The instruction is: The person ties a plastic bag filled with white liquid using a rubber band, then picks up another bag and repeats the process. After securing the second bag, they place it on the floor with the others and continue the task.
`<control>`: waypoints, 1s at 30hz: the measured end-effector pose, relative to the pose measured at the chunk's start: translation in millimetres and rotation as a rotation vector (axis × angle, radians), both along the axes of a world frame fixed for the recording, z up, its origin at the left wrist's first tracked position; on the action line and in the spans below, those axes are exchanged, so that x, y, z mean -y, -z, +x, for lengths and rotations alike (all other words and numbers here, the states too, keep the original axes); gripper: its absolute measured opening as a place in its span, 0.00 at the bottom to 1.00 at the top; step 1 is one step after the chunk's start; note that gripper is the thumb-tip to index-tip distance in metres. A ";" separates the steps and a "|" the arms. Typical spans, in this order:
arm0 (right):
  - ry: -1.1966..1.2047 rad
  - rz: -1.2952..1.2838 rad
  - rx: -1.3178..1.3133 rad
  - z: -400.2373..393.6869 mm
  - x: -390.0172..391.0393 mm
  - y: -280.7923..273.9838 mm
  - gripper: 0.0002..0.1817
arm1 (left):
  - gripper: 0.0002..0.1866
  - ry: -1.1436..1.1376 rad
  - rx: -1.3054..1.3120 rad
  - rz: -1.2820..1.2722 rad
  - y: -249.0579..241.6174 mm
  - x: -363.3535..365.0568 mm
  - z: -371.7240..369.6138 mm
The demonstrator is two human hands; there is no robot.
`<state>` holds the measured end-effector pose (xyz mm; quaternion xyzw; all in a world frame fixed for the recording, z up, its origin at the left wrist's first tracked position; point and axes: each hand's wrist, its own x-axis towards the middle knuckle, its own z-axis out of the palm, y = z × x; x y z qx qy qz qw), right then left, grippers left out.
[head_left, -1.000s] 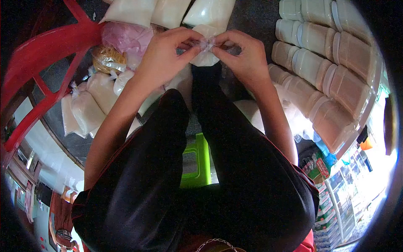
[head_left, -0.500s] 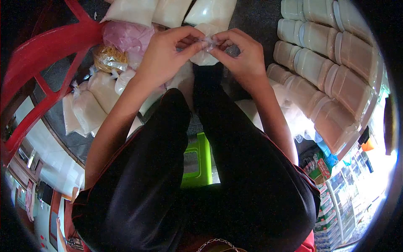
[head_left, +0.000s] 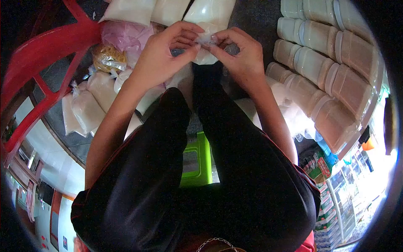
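Observation:
A clear plastic bag (head_left: 205,57) with pale white contents hangs between my two hands in front of my knees. My left hand (head_left: 170,54) has its thumb and a bent finger at the gathered, twisted neck of the bag, with the index finger lifted a little. On the other side, my right hand (head_left: 239,52) pinches the same neck between thumb and forefinger. Blur at the neck hides the exact finger contact. Just beyond it lie several larger filled bags (head_left: 170,10) of the same pale stuff.
Left of my legs are filled tied bags (head_left: 87,110), a pink plastic bag (head_left: 126,35) and a bag of yellow rubber bands (head_left: 109,58). A red chair frame (head_left: 50,44) stands far left. Stacked lidded tubs (head_left: 317,63) fill the right. A green stool (head_left: 197,161) shows between my legs.
My left index finger has lifted and spread from the thumb, and the left fingers have shifted slightly at the bag's neck. My right hand still pinches it.

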<state>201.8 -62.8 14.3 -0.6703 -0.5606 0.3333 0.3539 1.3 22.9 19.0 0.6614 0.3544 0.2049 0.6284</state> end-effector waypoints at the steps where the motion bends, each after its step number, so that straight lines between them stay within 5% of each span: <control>1: 0.007 -0.009 0.006 0.1 -0.1 -0.7 0.14 | 0.12 0.001 0.000 0.000 3.0 1.0 -1.6; 16: -0.119 -0.040 -0.008 13.7 -1.5 -13.4 0.11 | 0.18 -0.011 -0.056 -0.034 7.5 4.7 2.6; 30: -0.090 -0.033 -0.016 7.2 -7.4 -11.8 0.15 | 0.12 -0.024 0.017 -0.004 10.5 5.1 3.8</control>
